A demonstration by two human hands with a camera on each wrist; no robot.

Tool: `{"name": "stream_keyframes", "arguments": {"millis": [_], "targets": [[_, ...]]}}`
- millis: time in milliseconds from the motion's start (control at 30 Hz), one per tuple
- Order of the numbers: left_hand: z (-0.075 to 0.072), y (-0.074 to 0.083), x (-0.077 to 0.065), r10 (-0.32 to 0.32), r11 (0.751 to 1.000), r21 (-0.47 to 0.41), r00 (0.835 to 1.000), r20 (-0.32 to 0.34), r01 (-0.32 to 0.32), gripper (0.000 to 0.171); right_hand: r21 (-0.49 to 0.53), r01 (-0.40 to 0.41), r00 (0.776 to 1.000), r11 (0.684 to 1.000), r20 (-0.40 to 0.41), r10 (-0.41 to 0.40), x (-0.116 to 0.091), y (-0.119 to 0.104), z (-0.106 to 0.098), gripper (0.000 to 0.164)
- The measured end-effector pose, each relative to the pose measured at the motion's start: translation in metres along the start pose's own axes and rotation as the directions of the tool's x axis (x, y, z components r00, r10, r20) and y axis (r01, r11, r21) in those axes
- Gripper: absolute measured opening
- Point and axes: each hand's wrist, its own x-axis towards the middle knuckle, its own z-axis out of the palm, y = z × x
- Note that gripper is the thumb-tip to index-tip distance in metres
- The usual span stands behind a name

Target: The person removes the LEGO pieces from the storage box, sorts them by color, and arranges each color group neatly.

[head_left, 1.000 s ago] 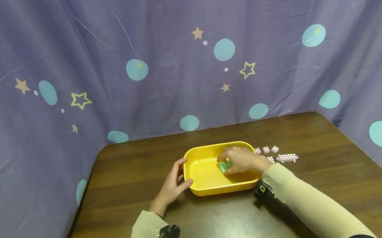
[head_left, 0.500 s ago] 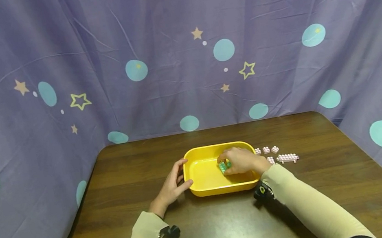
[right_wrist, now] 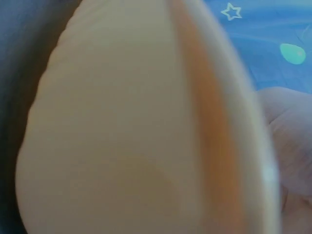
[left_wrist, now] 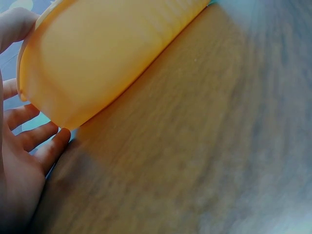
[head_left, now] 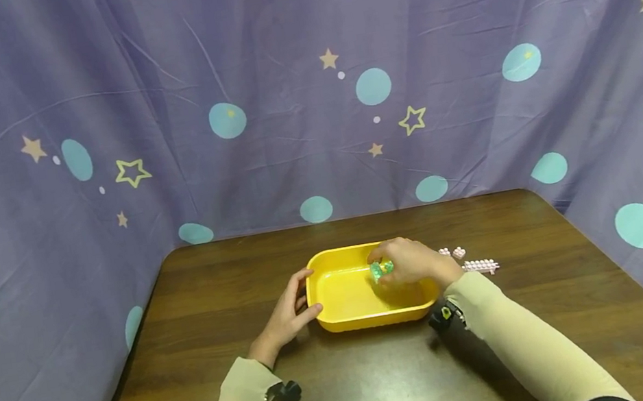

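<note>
A yellow plastic tray (head_left: pixel 349 323) stands on the wooden table. At its left end my left hand (head_left: pixel 285 313) holds it. In the left wrist view my thumb lies at the rim and several fingers touch the outer wall. My right hand (head_left: pixel 408 262) is over the right half of the tray, pinching a green toy building brick (head_left: pixel 377 272) between thumb and fingers. A bit of yellow shows beside the green, and the palm side is hidden. The tray's wall (right_wrist: pixel 107 107) fills most of the right wrist view, hiding the fingertips.
Right of the tray lie small pink bricks (head_left: pixel 459 253) and a longer pink studded piece (head_left: pixel 481 266), partly behind my right hand and wrist. A purple curtain (head_left: pixel 286 129) with stars and dots hangs around the table (head_left: pixel 231 262).
My right hand has risen from the tray floor and shifted slightly right and away, with the green brick turning in its fingers. My left hand stays at the tray's end.
</note>
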Motion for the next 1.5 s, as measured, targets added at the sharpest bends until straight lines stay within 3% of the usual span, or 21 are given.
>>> {"name": "stream_keyframes", "arguments": {"millis": [367, 733, 1200, 1500], "targets": [[0.004, -0.004, -0.002, -0.024, 1.000, 0.014, 1.000, 0.000, 0.024, 0.065, 0.007, 0.012, 0.998, 1.000, -0.063, -0.011, -0.023, 0.012, -0.021, 0.039], [0.006, -0.004, -0.001, -0.022, 1.000, 0.008, 1.000, 0.007, 0.022, 0.066, 0.010, -0.065, 0.988, 0.998, -0.140, 0.065, -0.073, 0.027, -0.046, 0.040], [0.005, -0.007, -0.001, -0.015, 1.000, 0.016, 1.000, 0.017, 0.015, 0.066, 0.045, -0.126, 0.971, 0.991, -0.198, 0.133, -0.133, 0.058, -0.046, 0.041], [0.001, -0.004, 0.002, -0.026, 0.999, 0.019, 1.000, -0.003, 0.026, 0.065, 0.007, -0.143, 0.966, 0.990, -0.215, 0.141, -0.158, 0.074, -0.042, 0.042]]}}
